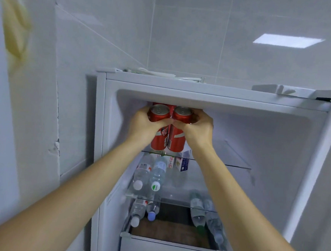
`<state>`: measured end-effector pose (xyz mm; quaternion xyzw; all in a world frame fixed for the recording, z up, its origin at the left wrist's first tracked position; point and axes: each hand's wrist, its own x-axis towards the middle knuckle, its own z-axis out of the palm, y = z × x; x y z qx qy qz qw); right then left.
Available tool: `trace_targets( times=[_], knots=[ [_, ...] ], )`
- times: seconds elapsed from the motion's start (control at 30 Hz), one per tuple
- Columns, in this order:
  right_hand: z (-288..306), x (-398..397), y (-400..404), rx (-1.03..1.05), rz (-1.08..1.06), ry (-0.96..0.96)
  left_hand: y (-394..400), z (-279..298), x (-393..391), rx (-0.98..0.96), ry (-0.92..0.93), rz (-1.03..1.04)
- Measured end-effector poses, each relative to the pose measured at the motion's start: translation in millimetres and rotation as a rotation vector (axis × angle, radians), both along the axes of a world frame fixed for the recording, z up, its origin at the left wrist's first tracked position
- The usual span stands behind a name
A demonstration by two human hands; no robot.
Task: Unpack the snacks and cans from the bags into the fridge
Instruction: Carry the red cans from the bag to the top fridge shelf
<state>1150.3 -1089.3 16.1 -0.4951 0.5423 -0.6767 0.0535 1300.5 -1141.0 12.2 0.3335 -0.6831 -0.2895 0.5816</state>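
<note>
While both arms reach up and in: the person stands before the open fridge (217, 93), hands level with its top shelf.

Left hand (141, 124): curled round the left can (159, 136), fingers wrapped near its top, thumb side toward the middle.

Right hand (198, 127): curled round the right can (177, 139) in the same way; the two hands touch at the thumbs between the cans.

Cans: upright, side by side and touching, long axis vertical, their bases at or just above the glass shelf (234, 162); I cannot tell whether they rest on it yet.

Nearer hand: neither; each hand has its own can, level with the other.

Behind them: more red cans (170, 104) show at the back, just under the fridge ceiling, so the free way appears to be straight back and down.

What the move turns on: my guess is that the pair must stay upright and go in together, with little room overhead.

Below: lying bottles (150, 175) and cartons (181, 163) on the lower shelves.

Bags: not in view.
</note>
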Motion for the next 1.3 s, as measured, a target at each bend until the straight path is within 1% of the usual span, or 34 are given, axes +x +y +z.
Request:
trace_targets(
  times=[0.2, 0.47, 0.6, 0.67, 0.83, 1.0, 1.07, 1.17, 1.3],
  knots=[
    [-4, -12, -31, 0.051, 0.079, -0.049, -30, 0, -12, 0.023, -0.033, -0.008],
    [-12, -9, -60, 0.018, 0.143, -0.003, -63, 6, -19, 0.076, -0.057, -0.001],
    [-18, -13, -69, 0.007, 0.189, 0.012, -70, 2, -22, 0.069, -0.064, 0.049],
    [-21, -15, -73, 0.015, 0.211, 0.012, -71, 0, -24, 0.068, -0.105, 0.087],
    [-30, -29, -84, 0.087, 0.228, 0.005, -77, -4, -30, 0.064, -0.281, 0.175],
    [-27, -41, -101, 0.147, 0.275, -0.033, -98, -3, -41, 0.045, -0.337, 0.195],
    [-26, -44, -113, 0.186, 0.246, -0.034, -111, -4, -45, 0.022, -0.362, 0.203],
    [-24, -47, -132, 0.215, 0.126, 0.039, -130, -7, -53, -0.013, -0.395, 0.239],
    [-17, -52, -153, 0.274, 0.062, 0.073, -156, -9, -67, 0.002, -0.392, 0.257]
  ],
)
